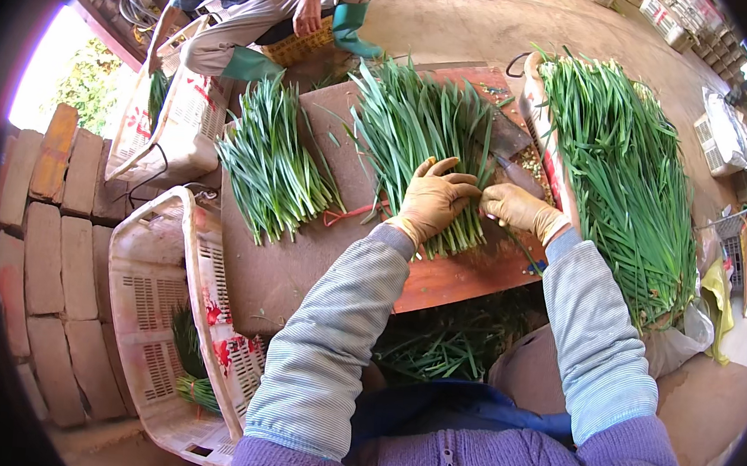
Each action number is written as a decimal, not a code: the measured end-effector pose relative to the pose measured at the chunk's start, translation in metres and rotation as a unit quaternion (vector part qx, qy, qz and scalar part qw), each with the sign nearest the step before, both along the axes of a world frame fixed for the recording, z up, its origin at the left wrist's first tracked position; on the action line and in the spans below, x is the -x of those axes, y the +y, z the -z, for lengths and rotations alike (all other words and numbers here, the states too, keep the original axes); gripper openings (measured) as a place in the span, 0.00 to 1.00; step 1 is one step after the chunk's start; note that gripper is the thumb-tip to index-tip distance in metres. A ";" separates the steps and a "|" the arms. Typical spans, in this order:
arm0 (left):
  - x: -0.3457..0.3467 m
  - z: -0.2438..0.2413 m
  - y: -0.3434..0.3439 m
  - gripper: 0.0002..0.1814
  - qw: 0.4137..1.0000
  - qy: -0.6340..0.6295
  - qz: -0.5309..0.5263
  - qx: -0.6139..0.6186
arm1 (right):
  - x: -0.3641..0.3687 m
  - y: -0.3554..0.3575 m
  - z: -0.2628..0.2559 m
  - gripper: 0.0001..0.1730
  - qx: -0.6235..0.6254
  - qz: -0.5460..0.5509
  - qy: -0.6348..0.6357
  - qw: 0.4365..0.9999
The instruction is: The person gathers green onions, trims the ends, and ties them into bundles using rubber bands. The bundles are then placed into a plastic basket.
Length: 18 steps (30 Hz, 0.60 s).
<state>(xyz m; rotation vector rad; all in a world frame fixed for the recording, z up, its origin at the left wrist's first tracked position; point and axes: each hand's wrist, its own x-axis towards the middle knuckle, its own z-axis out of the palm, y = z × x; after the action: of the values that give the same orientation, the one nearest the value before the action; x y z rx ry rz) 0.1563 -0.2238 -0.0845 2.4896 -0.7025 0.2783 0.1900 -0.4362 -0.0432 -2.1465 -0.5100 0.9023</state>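
Observation:
My left hand (435,198), in a tan rubber glove, lies with spread fingers across the lower stalks of a bunch of garlic chives (423,123). At that bunch's right edge, my gloved right hand (518,207) has its fingers drawn together; whether they pinch a stalk is hidden. The chives lie on a brown board (266,277) over a reddish wooden tabletop (454,284). Just beyond my right hand is a knife with a broad blade (510,135) and a dark handle (520,178). A second bunch of chives (280,168) lies to the left, with red ties (355,212) between the bunches.
A crate (563,175) heaped with loose chives (624,179) stands right. At left, a white plastic crate (190,253) holds a tied bundle (198,393) beside stacked bricks (47,255). Across the table, a person in green boots (352,30) reaches into another crate (190,116).

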 end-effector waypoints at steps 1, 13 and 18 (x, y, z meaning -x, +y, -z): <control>0.000 0.001 0.001 0.12 1.000 0.000 -0.003 -0.003 | -0.004 -0.001 -0.001 0.13 -0.005 -0.012 0.006 1.000; 0.001 0.001 -0.004 0.09 0.999 0.010 0.013 0.031 | 0.004 -0.001 -0.012 0.12 -0.199 0.231 0.058 0.951; -0.002 0.011 -0.003 0.09 0.998 0.007 0.007 0.066 | 0.041 -0.050 0.021 0.15 0.188 -0.207 0.132 0.951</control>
<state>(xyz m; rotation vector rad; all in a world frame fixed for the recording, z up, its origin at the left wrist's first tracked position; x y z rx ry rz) 0.1578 -0.2265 -0.0956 2.3586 -0.6724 0.2917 0.1491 -0.4863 -0.0637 -2.2351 -0.7111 1.6076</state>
